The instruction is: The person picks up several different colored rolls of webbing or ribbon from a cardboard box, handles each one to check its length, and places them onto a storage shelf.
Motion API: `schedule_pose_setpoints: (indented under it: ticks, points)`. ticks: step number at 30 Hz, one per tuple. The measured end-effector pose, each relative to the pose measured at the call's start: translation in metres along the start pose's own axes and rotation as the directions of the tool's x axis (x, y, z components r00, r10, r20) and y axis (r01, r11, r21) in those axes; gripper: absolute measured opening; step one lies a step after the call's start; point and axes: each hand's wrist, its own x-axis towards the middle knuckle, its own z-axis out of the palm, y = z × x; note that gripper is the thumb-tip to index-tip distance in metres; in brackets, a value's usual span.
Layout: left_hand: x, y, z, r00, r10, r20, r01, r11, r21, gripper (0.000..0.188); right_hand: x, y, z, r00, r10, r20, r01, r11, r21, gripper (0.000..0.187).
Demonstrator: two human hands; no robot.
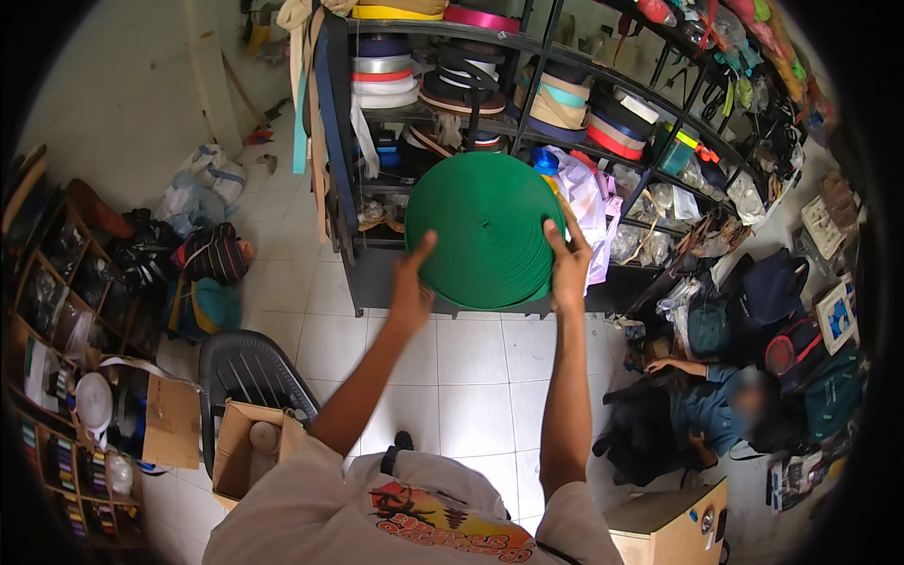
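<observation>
A large flat roll of green webbing [485, 231], wound in a spiral, is held up in front of the shelf. My left hand [411, 290] grips its lower left rim, with one digit lying along the edge and the other fingers partly hidden. On the opposite side, my right hand [569, 266] is closed round the rim, thumb on the green face and fingers wrapped behind. Both forearms stretch forward, and the roll hides part of the shelves behind it.
A black shelf rack [513, 40] ahead holds several webbing rolls [384, 80]. A black chair [250, 363] and cardboard box [247, 443] stand at left. At right sits a person [720, 410] in a blue top, near bags [777, 282] and a wooden box [669, 527].
</observation>
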Motion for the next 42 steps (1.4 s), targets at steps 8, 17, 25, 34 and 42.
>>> schedule_pose_setpoints:
  ticks: [8,17,25,34,42]
  points:
    - [0.118,0.046,0.041,0.995,-0.001,0.099,-0.019,0.979,0.202,0.042,0.116,-0.005,0.013,0.986,-0.044,0.159,0.057,0.995,-0.082,0.04]
    - [0.249,0.081,0.142,0.962,0.258,0.086,-0.258,0.966,-0.017,0.034,0.276,-0.015,0.015,0.939,-0.311,0.146,0.327,0.94,-0.103,0.035]
    - [0.319,0.122,0.192,0.882,0.437,0.176,-0.443,0.896,-0.004,0.036,0.394,-0.062,0.004,0.895,-0.092,0.436,0.205,0.954,-0.218,0.046]
    - [0.409,0.13,0.228,0.705,0.709,-0.017,-0.708,0.702,-0.075,0.045,0.449,-0.015,0.08,0.89,-0.22,0.399,0.139,0.965,0.222,0.052]
    - [0.437,0.111,0.249,0.754,0.634,-0.172,-0.647,0.762,-0.029,0.035,0.52,0.03,0.133,0.957,-0.286,-0.049,0.29,0.952,0.099,0.032]
